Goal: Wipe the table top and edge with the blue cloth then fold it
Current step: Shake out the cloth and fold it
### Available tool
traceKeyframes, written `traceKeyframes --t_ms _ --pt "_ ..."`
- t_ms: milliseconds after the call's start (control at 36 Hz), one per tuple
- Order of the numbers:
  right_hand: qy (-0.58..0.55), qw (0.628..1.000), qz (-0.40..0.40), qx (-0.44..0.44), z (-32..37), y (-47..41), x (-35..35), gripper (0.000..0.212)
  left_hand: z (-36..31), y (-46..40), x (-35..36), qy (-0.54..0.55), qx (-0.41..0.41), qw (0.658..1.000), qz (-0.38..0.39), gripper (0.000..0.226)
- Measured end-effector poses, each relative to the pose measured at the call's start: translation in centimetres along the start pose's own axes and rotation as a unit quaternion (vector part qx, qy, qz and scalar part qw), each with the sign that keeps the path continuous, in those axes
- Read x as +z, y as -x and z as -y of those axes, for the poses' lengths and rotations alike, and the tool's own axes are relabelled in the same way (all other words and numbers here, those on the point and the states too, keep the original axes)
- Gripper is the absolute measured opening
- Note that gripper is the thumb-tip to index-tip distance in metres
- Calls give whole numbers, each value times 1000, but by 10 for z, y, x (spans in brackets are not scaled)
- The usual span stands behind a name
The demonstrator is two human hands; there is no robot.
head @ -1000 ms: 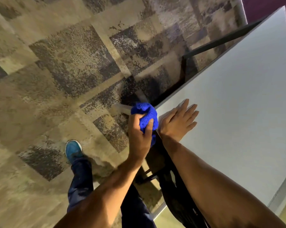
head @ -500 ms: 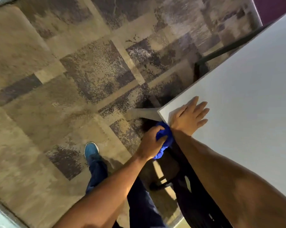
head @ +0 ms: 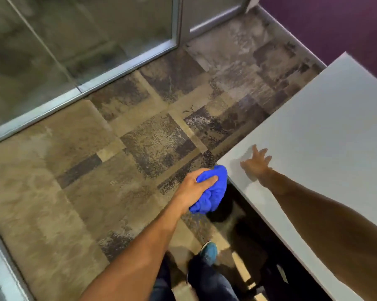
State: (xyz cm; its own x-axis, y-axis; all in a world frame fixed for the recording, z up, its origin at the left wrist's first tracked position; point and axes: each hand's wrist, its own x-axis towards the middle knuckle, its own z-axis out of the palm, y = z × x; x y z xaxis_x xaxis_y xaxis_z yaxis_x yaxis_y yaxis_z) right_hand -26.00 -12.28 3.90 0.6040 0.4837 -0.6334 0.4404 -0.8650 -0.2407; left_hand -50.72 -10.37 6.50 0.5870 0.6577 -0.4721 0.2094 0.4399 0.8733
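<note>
The blue cloth (head: pixel 211 192) is bunched up in my left hand (head: pixel 194 187), which grips it just beside the near left corner of the white table top (head: pixel 318 131). The cloth's upper part touches or nearly touches the table's edge at that corner. My right hand (head: pixel 256 164) lies flat on the table top close to the same corner, fingers spread, holding nothing.
Patterned carpet (head: pixel 118 170) covers the floor left of the table. A glass partition with a metal frame (head: pixel 126 66) runs along the far left. A purple wall (head: pixel 326 25) stands behind the table. My legs and a blue shoe (head: pixel 209 253) are below, beside dark table legs.
The view has swung up and back, bringing the glass partition into sight. My left hand has stayed at the table corner with the cloth, sliding slightly down the edge. The right hand remains flat.
</note>
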Motion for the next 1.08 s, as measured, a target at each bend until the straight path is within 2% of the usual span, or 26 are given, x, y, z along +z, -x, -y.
traceKeyframes --t_ms 56,139,250,333,472,528,611,667,778,861,944,1028,1083 --pt "-98 994 40 -22 -8 7 -24 63 -17 9 -1 51 -17 999 -3 19" --pt "-250 964 74 -45 -16 37 -44 40 -48 21 -3 110 -31 993 6 27" --pt "-312 939 124 -74 -11 82 -51 28 -88 33 -2 164 -29 986 22 24" --pt "-352 916 156 -114 0 117 -53 28 -118 43 1 181 -17 982 43 33" --pt "-434 871 170 -155 18 167 -69 52 -153 58 0 209 18 972 106 58" --pt "-465 852 161 -175 22 184 -78 52 -160 61 -2 205 36 969 132 61" --pt "-504 829 129 -205 27 205 -89 48 -173 64 -5 189 29 970 152 70" --pt "-518 822 85 -219 31 217 -94 63 -180 63 -6 184 16 973 135 73" --pt "-424 860 -48 -280 36 235 -99 84 -189 61 -9 162 -7 981 104 62" --pt "-333 878 -109 -326 36 243 -98 89 -196 64 -14 139 -1 982 127 57" --pt "-284 884 -134 -348 39 250 -97 71 -203 70 -19 119 17 978 169 51" --pt "-250 885 -198 -340 40 254 -98 28 -207 71 -24 124 1 976 177 57" --pt "-258 887 -224 -309 38 256 -101 17 -212 74 -29 111 -15 975 194 51"
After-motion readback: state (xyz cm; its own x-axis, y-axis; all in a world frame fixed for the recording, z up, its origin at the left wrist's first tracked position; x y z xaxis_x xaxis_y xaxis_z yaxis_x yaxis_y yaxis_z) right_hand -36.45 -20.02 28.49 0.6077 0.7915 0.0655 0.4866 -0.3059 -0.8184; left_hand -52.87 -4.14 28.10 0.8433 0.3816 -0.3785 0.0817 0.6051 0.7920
